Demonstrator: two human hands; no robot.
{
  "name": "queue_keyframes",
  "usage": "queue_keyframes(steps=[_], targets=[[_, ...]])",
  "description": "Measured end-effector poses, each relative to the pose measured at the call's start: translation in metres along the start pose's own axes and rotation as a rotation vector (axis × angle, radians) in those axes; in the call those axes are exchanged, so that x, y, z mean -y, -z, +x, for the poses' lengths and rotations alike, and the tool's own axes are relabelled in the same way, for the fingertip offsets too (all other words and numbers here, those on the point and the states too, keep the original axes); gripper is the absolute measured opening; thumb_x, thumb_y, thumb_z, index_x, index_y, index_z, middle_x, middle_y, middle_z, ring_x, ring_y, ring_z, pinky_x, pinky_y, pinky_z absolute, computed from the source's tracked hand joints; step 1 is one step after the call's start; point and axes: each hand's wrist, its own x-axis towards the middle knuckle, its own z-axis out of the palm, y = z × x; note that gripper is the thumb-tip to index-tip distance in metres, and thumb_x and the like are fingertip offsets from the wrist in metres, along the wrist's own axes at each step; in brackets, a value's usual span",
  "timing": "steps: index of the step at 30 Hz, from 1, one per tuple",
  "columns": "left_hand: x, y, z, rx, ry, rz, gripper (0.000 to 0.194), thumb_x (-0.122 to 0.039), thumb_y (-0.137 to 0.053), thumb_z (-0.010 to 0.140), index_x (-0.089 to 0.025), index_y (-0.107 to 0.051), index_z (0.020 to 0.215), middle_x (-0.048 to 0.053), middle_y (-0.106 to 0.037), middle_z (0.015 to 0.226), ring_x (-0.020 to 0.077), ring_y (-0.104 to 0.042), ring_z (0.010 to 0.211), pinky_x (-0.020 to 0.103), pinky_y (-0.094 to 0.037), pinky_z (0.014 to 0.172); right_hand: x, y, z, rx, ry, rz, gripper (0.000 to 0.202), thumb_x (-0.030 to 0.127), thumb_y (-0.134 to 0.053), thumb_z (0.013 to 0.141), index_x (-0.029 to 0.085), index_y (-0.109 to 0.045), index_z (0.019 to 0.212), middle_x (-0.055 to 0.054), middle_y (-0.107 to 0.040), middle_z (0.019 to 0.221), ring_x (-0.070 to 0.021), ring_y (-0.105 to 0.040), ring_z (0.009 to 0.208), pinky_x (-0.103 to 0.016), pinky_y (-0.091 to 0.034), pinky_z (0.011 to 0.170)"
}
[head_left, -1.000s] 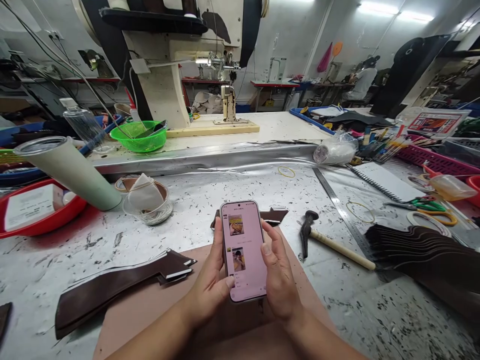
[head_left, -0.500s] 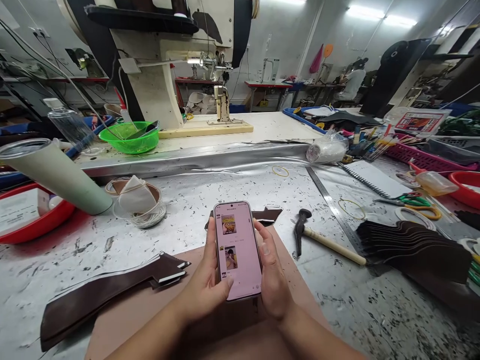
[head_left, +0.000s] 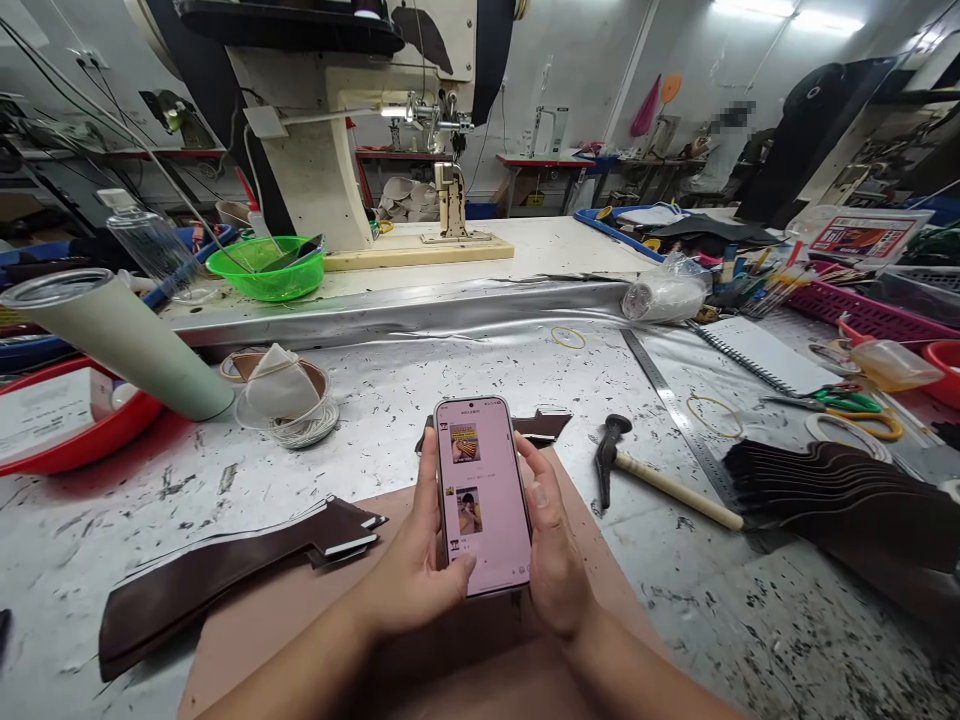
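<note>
A smartphone (head_left: 487, 510) with a pink chat screen is held upright between both hands, above a brown board (head_left: 300, 660). My left hand (head_left: 420, 560) grips its left edge, the thumb over the lower left of the screen. Along the right edge, my right hand (head_left: 555, 545) is wrapped round the phone. A stack of dark brown leather pieces (head_left: 240, 570) lies to the left, partly on the board. Behind the phone is another dark leather piece (head_left: 546, 427), partly hidden. To the right rests a hammer (head_left: 660, 480) with a wooden handle.
A sewing machine (head_left: 300, 160) stands at the back. At left are a tumbler (head_left: 127, 340), a red basin (head_left: 112, 435) and a green bowl (head_left: 270, 275). On the right lie a metal ruler (head_left: 675, 410), scissors (head_left: 847, 400), a notebook (head_left: 772, 355) and fanned leather pieces (head_left: 825, 490). A person (head_left: 720, 155) sits far off.
The view has shifted slightly, so the bench things appear a little further right and higher. Both hands keep their hold on the phone; its screen shows nearly the same content.
</note>
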Motion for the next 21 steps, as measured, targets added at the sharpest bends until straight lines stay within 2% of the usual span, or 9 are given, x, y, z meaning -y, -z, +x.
queue_keyframes(steps=[6,16,21], targets=[[0.0011,0.0009,0.0003,0.045,-0.011,-0.163,0.085,-0.036,-0.053,0.085,-0.045,0.014,0.136,-0.003,-0.002,0.154,0.0251,-0.008,0.139,0.041,-0.021,0.110,-0.0003,0.0008,-0.0008,0.014,0.007,-0.007,0.045,0.044,-0.041,0.090,0.028,-0.035,0.132,-0.006,-0.058,0.124,-0.0227,-0.056,0.110,-0.039,-0.048,0.090],[0.0045,-0.0015,0.0016,0.036,0.005,-0.408,0.078,-0.038,-0.051,0.084,-0.048,0.005,0.137,-0.006,-0.007,0.153,0.0280,-0.017,0.137,0.046,-0.023,0.107,-0.0009,-0.0001,-0.0016,0.024,-0.008,0.077,0.045,0.041,-0.041,0.091,0.028,-0.033,0.133,-0.006,-0.057,0.125,-0.0216,-0.055,0.112,-0.039,-0.047,0.091],[0.0037,-0.0029,0.0012,0.021,0.019,-0.400,0.077,-0.040,-0.052,0.083,-0.050,0.002,0.137,-0.006,-0.009,0.153,0.0281,-0.020,0.136,0.048,-0.020,0.108,-0.0013,0.0005,0.0001,0.014,-0.038,0.114,0.047,0.036,-0.040,0.090,0.027,-0.030,0.135,-0.007,-0.059,0.121,-0.0231,-0.059,0.106,-0.043,-0.045,0.092]])
